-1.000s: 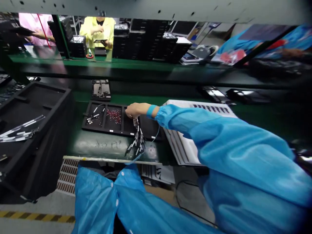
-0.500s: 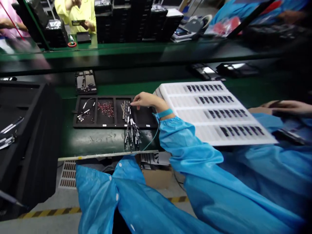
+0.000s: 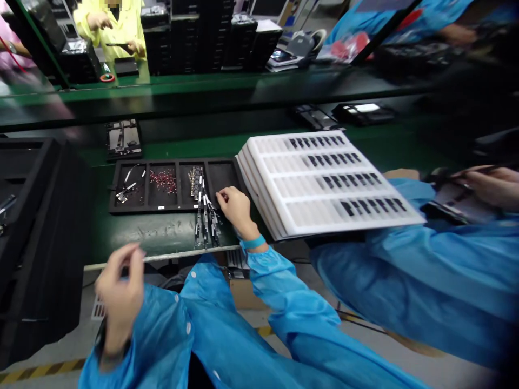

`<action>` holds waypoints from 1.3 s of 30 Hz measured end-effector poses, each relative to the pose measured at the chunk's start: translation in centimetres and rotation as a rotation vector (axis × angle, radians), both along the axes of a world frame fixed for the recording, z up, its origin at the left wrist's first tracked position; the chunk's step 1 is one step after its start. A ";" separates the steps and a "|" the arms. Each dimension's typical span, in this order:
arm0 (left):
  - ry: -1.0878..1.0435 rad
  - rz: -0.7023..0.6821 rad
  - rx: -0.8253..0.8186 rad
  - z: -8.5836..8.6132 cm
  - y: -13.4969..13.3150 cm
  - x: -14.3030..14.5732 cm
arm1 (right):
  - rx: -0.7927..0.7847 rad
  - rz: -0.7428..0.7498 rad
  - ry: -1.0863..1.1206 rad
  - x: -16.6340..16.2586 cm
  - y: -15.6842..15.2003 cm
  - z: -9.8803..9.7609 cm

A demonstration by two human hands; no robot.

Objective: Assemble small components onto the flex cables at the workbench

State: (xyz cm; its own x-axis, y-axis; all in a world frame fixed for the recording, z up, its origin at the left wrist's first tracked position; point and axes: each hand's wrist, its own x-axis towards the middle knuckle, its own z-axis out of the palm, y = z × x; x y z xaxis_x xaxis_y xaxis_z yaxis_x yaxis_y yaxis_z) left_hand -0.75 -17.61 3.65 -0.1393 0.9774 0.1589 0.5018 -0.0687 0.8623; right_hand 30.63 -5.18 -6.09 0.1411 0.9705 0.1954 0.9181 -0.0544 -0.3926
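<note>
My right hand is curled over the front right of the black compartment tray, fingers drawn together; whatever they hold, if anything, is too small to make out. Just left of it, a bunch of thin black-and-white flex cables hangs over the tray's front rim onto the green bench. My left hand is raised in front of the bench edge, its fingers bent and smeared by motion. Inside the tray lie small red parts, a row of small metallic parts and a few loose cables.
Stacked white foam trays with rows of black parts stand close right. A black bin is at left. A device frame lies behind the tray. A co-worker's hand is at right; another person works across the bench.
My right hand has come off the flex cables and moved toward me, to their right. My left hand has come into view at lower left. The view has shifted a little to the right.
</note>
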 end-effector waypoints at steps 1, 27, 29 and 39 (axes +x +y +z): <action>0.037 -0.039 -0.005 -0.2 1.9 1.6 | 0.043 0.008 0.000 -0.1 -0.1 -0.6; 0.444 -0.054 -0.318 -4.5 21.6 17.5 | 0.042 0.072 0.200 1.7 2.1 -0.1; 0.358 -0.045 -0.352 -4.6 22.2 17.5 | 0.057 0.066 0.239 1.8 2.0 -0.1; -0.077 -0.117 -0.318 -1.1 24.1 14.7 | 0.122 0.015 0.460 2.2 1.9 0.3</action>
